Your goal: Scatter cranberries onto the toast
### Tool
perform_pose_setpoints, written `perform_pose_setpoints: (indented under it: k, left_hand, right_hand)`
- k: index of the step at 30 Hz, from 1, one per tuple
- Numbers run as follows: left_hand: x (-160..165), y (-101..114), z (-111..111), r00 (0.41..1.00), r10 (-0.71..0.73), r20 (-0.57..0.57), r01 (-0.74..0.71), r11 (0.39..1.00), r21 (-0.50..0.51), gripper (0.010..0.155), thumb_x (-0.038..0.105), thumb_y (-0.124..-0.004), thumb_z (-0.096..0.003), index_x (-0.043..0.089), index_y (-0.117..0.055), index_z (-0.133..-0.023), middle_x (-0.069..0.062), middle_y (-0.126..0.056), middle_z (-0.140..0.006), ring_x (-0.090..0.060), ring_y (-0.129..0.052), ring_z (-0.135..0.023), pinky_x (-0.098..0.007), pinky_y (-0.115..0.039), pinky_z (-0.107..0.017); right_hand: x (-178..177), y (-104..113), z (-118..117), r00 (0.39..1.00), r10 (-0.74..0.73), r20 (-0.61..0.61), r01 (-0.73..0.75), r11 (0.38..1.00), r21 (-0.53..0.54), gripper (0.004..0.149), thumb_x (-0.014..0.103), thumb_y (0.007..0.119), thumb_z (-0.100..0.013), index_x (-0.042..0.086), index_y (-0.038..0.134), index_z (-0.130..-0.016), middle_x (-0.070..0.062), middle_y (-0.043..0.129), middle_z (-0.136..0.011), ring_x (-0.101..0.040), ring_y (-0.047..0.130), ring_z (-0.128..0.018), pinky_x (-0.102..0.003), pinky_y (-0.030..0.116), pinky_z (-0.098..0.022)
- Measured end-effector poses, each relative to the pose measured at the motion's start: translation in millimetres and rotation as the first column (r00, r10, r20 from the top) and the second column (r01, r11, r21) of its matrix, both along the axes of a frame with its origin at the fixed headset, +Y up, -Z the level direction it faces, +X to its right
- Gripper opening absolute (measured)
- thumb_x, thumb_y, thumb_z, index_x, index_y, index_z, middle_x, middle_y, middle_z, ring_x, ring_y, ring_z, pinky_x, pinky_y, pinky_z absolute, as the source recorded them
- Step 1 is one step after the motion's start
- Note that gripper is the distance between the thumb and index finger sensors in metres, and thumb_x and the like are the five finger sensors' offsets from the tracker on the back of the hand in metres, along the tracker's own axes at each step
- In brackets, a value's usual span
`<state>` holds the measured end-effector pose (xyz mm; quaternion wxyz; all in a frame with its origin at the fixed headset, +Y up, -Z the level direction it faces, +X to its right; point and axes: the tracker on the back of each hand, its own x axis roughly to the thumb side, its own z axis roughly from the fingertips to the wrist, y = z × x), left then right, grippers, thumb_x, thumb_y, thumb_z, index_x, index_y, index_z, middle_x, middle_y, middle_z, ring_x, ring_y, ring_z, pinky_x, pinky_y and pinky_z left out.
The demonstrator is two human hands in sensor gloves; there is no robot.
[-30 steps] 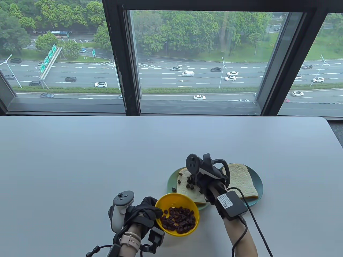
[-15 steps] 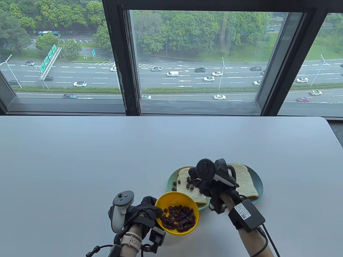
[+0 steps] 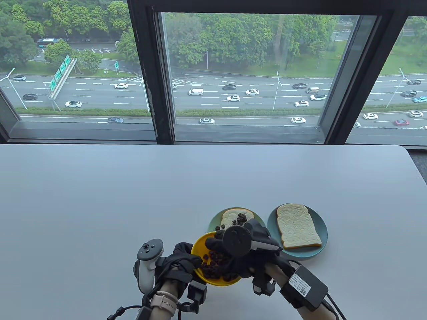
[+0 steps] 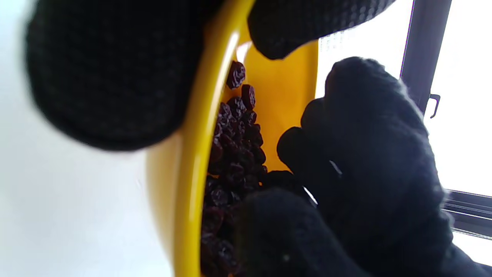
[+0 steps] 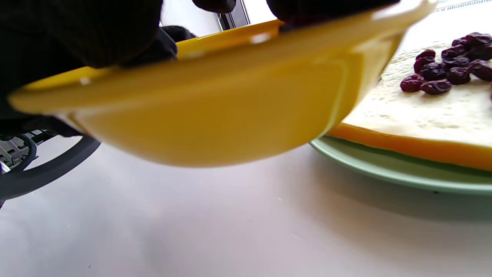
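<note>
Bowl (image 3: 200,241): gripped at its rim and tilted by left hand (image 3: 180,263); cranberries (image 3: 213,266) remain inside.
Right hand (image 3: 233,256): fingers curled into the cranberries; whether any are pinched cannot be told.
Near toast (image 3: 230,216): partly sprinkled already.
Far toast (image 3: 297,226): bare, still to be done.

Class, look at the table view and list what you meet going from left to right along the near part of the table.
Left hand → yellow bowl → right hand → plain toast on the blue plate.
</note>
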<state>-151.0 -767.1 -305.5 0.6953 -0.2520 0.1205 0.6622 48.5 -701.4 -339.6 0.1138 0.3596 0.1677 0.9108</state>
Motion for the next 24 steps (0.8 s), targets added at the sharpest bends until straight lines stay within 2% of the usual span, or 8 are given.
perform_pose_setpoints:
  k: [6,8,12,14,16,20,23,24]
  left_hand:
    - [5,0,2,1.000,-0.009,-0.008,0.009,1.000,0.013,0.056,0.019,-0.080,-0.0400,0.018,-0.052,-0.089,-0.022,-0.066,-0.067,-0.040,-0.080,-0.036,-0.036,-0.099,-0.008]
    - [8,0,3,1.000,-0.014,0.002,0.014,1.000,0.015,0.057,0.019,-0.081,-0.0393,0.018,-0.052,-0.088,-0.023,-0.066,-0.067,-0.040,-0.080,-0.035,-0.037,-0.099,-0.007]
    - [13,-3,6,1.000,-0.002,0.005,0.002,1.000,0.001,0.057,0.018,-0.080,-0.0390,0.018,-0.051,-0.088,-0.023,-0.065,-0.067,-0.041,-0.079,-0.035,-0.037,-0.099,-0.007]
    - [15,-4,7,1.000,0.019,0.023,-0.018,1.000,-0.007,0.057,0.018,-0.080,-0.0392,0.017,-0.051,-0.088,-0.023,-0.065,-0.067,-0.041,-0.079,-0.035,-0.037,-0.099,-0.007]
    - [17,-4,7,0.999,0.034,0.027,-0.034,0.999,-0.008,0.056,0.018,-0.080,-0.0389,0.017,-0.052,-0.088,-0.023,-0.066,-0.066,-0.041,-0.079,-0.034,-0.037,-0.099,-0.007]
    - [18,-6,6,0.998,0.052,0.030,-0.051,0.999,-0.015,0.057,0.018,-0.080,-0.0394,0.017,-0.051,-0.088,-0.024,-0.065,-0.067,-0.041,-0.079,-0.035,-0.037,-0.099,-0.007]
    - [17,-8,6,0.998,0.054,0.020,-0.054,0.998,-0.033,0.057,0.019,-0.079,-0.0396,0.017,-0.051,-0.088,-0.023,-0.065,-0.067,-0.040,-0.079,-0.035,-0.036,-0.099,-0.007]
    - [15,-9,6,0.998,0.055,0.016,-0.054,0.998,-0.039,0.056,0.019,-0.079,-0.0400,0.017,-0.050,-0.088,-0.023,-0.065,-0.067,-0.039,-0.079,-0.035,-0.035,-0.099,-0.008]
  right_hand:
    - [-11,-10,8,0.987,0.153,-0.040,-0.151,0.988,0.035,0.085,0.051,0.077,-0.033,0.032,0.027,-0.100,-0.019,0.033,-0.103,-0.045,0.056,-0.091,-0.042,0.068,-0.063]
    - [-16,-14,12,0.976,0.212,-0.046,-0.208,0.975,0.084,0.084,0.050,0.077,-0.033,0.034,0.028,-0.100,-0.018,0.035,-0.104,-0.042,0.058,-0.091,-0.041,0.069,-0.061]
    - [-27,-17,19,0.961,0.273,-0.036,-0.264,0.951,0.160,0.073,0.042,0.078,-0.034,0.032,0.043,-0.097,-0.014,0.046,-0.101,-0.038,0.066,-0.088,-0.043,0.074,-0.058]
    - [-30,-15,21,0.965,0.263,-0.010,-0.252,0.935,0.250,0.067,0.041,0.080,-0.030,0.033,0.051,-0.091,-0.011,0.056,-0.096,-0.034,0.075,-0.081,-0.038,0.082,-0.052]
    - [-30,-15,19,0.971,0.238,0.013,-0.233,0.934,0.272,0.056,0.035,0.081,-0.032,0.035,0.059,-0.084,-0.007,0.064,-0.091,-0.030,0.082,-0.072,-0.032,0.087,-0.044]
    - [-27,-11,19,0.974,0.225,0.002,-0.218,0.941,0.257,0.053,0.032,0.084,-0.032,0.036,0.064,-0.081,-0.003,0.069,-0.087,-0.028,0.084,-0.069,-0.029,0.091,-0.041]
    - [-25,-8,21,0.980,0.197,0.006,-0.189,0.931,0.311,0.049,0.029,0.087,-0.030,0.037,0.069,-0.075,0.003,0.076,-0.079,-0.023,0.088,-0.063,-0.024,0.093,-0.035]
    - [-24,-5,21,0.986,0.164,0.027,-0.163,0.924,0.347,0.041,0.023,0.087,-0.030,0.039,0.076,-0.066,0.005,0.081,-0.073,-0.020,0.093,-0.055,-0.018,0.095,-0.029]
